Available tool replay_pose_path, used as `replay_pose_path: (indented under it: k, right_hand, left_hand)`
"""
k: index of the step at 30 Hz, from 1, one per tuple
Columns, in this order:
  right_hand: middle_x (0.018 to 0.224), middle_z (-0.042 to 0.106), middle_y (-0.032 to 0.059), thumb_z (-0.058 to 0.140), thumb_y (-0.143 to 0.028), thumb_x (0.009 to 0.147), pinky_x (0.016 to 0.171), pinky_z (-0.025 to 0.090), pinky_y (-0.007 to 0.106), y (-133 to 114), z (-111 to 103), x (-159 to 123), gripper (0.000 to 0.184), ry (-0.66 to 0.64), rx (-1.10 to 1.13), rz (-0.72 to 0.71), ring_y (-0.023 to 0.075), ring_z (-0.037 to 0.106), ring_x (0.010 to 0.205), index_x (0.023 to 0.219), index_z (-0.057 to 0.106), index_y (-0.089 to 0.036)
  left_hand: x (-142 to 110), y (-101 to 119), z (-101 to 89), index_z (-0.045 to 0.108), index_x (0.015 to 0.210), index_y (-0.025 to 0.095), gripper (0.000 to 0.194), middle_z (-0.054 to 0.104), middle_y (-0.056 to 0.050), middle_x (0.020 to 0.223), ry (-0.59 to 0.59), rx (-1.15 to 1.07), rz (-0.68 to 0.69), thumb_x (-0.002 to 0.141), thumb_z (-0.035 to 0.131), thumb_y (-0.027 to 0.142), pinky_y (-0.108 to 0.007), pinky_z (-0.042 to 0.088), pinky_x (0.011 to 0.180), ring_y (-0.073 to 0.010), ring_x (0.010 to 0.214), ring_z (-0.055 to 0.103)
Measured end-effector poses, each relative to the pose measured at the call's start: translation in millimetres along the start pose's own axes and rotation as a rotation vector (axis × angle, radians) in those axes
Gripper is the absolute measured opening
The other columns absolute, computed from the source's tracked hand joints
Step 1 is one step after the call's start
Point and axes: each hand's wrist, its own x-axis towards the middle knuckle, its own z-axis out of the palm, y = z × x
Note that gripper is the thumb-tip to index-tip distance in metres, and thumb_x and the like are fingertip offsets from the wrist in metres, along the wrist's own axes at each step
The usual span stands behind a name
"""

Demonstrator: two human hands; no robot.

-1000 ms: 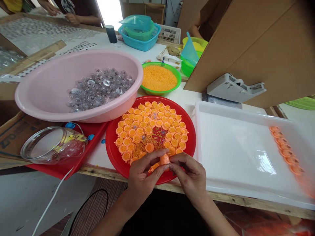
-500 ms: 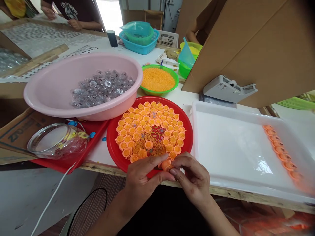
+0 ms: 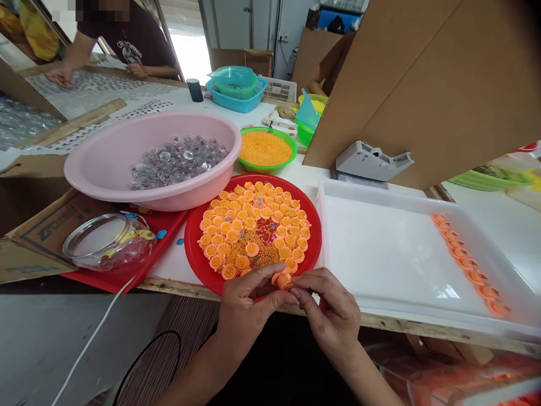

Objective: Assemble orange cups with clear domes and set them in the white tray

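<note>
Between my two hands, over the near edge of a round red tray [image 3: 195, 270], is a small orange plastic cup-shaped piece [image 3: 284, 279]. My left hand [image 3: 252, 299] pinches it from the left with thumb and fingers. From the right, my right hand [image 3: 329, 299] grips its edge between thumb and forefinger. The tray carries many similar orange cup pieces [image 3: 217, 262] filled with yellow-orange grains. Loose grains [image 3: 266, 258] lie among them over the tray's patterned bottom. The far details of the held piece are hidden by my fingers.
On the right, a white tray [image 3: 372, 254] holds a row of orange pieces [image 3: 467, 264]. A pink basin [image 3: 97, 152] of clear plastic pieces and a green bowl [image 3: 267, 167] of orange grains stand behind. A cardboard panel [image 3: 422, 101] rises at right; another person's arm [image 3: 76, 56] shows far left.
The view has shifted slightly, showing more of the far room. Both my hands stay on the orange piece, which appears tilted a little differently. The other person's hand has moved down to their table.
</note>
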Motion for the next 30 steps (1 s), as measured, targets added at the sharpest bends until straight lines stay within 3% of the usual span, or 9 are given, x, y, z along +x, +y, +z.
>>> replay_pose_path:
  k: [7, 12, 17, 21, 25, 30]
  right_hand:
    - [0.087, 0.061, 0.0033, 0.057, -0.009, 0.086, 0.062, 0.049, 0.027, 5.4, -1.1, 3.9, 0.023, -0.136, 0.026, 0.095, 0.0153, 0.058, 0.074, 0.101, 0.066, -0.024]
    - [0.079, 0.058, 0.001, 0.062, -0.012, 0.082, 0.057, 0.045, 0.024, 20.3, 10.0, 26.9, 0.01, -0.179, 0.085, 0.157, 0.0138, 0.055, 0.07, 0.082, 0.065, -0.021]
    - [0.073, 0.056, -0.0021, 0.066, -0.02, 0.08, 0.056, 0.044, 0.023, 31.4, 21.4, 40.0, 0.007, -0.273, 0.311, 0.372, 0.0112, 0.054, 0.063, 0.08, 0.059, -0.021]
    - [0.062, 0.053, -0.0044, 0.068, -0.027, 0.08, 0.051, 0.042, 0.022, 37.1, 17.6, 41.3, 0.014, -0.288, 0.464, 0.55, 0.0095, 0.049, 0.054, 0.08, 0.057, -0.02]
    - [0.06, 0.052, -0.0047, 0.072, -0.031, 0.078, 0.049, 0.04, 0.021, 41.9, 7.5, 41.3, 0.02, -0.218, 0.458, 0.66, 0.0087, 0.046, 0.052, 0.079, 0.056, -0.019]
    - [0.061, 0.051, -0.004, 0.074, -0.036, 0.074, 0.049, 0.04, 0.022, 50.4, 2.2, 42.8, 0.025, -0.155, 0.418, 0.732, 0.0095, 0.046, 0.054, 0.078, 0.056, -0.018]
  left_hand:
    - [6.3, -5.9, 1.4, 0.074, 0.095, 0.02, 0.032, 0.076, -0.001, 0.092, 0.037, -0.113, -0.098, 0.063, 0.081, 0.017, -0.024, 0.056, 0.081, -0.0182, 0.088, 0.07]
    - [25.4, -5.8, -13.4, 0.073, 0.092, 0.016, 0.029, 0.071, -0.002, 0.081, 0.081, -0.281, -0.174, 0.068, 0.078, 0.032, -0.028, 0.059, 0.071, -0.0181, 0.079, 0.068]
    - [37.7, -1.5, -27.0, 0.072, 0.094, 0.014, 0.034, 0.07, -0.003, 0.085, 0.113, -0.335, -0.2, 0.065, 0.082, 0.029, -0.032, 0.059, 0.076, -0.0165, 0.077, 0.067]
    - [47.1, -4.6, -31.6, 0.072, 0.091, 0.016, 0.028, 0.069, -0.002, 0.085, 0.13, -0.38, -0.183, 0.067, 0.08, 0.027, -0.032, 0.058, 0.079, -0.0164, 0.08, 0.067]
    - [60.1, -6.4, -32.2, 0.071, 0.089, 0.017, 0.027, 0.07, -0.002, 0.085, 0.176, -0.286, -0.17, 0.066, 0.08, 0.028, -0.027, 0.059, 0.072, -0.0168, 0.082, 0.067]
    - [80.9, -9.5, -29.6, 0.071, 0.084, 0.015, 0.027, 0.073, -0.003, 0.081, 0.331, 0.052, -0.148, 0.061, 0.081, 0.026, -0.026, 0.058, 0.068, -0.0181, 0.076, 0.068]
